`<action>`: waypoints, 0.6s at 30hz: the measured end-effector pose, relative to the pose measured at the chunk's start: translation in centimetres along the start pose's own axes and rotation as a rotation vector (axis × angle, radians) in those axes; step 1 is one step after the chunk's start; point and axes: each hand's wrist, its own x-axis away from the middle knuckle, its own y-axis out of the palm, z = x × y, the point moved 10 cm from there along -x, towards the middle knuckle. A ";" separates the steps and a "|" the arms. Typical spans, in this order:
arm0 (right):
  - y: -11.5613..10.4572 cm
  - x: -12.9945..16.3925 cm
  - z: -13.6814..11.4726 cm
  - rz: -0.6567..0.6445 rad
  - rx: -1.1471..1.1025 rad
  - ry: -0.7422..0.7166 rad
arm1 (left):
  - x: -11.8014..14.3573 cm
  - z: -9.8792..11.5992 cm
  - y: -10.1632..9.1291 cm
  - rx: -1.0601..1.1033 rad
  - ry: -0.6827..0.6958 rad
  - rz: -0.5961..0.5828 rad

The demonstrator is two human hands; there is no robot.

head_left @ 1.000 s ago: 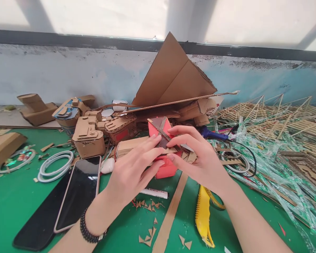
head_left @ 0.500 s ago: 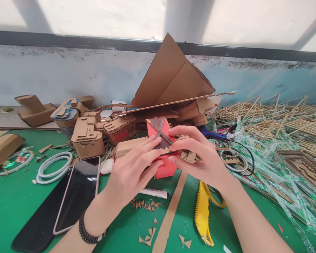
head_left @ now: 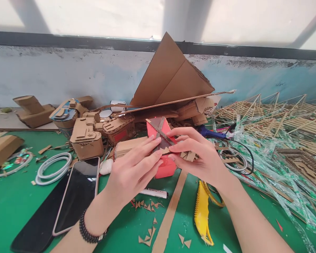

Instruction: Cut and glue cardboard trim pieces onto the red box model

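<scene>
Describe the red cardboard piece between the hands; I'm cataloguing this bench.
The red cardboard piece is a small boxy model, red-faced, with a darker top panel crossed by brown cardboard strips. It sits tilted above the green mat. The left hand and right hand pinch its near edge with fingertips.

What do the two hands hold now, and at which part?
Both the left hand and the right hand pinch the red cardboard model at its near top edge, fingertips meeting.

Both forearms were bare, with no sleeves showing. The left hand (head_left: 131,172) had a bracelet of dark round beads (head_left: 88,233) at its wrist. The right hand (head_left: 202,161) wore nothing.
</scene>
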 end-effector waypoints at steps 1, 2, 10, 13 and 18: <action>0.0 0.0 0.0 0.005 -0.001 -0.002 | 0.0 0.0 0.0 -0.005 -0.003 0.002; 0.0 0.0 0.0 0.009 -0.002 -0.006 | 0.0 0.1 0.0 -0.010 -0.007 0.004; 0.1 -0.1 0.1 -0.004 -0.002 0.016 | -0.3 0.1 0.2 -0.031 -0.038 0.012; 0.0 -0.1 0.0 0.001 -0.019 0.013 | -0.2 0.4 0.5 -0.034 0.005 -0.014; 0.0 -0.1 0.2 0.001 -0.031 0.000 | 0.1 0.5 0.6 0.006 0.025 0.003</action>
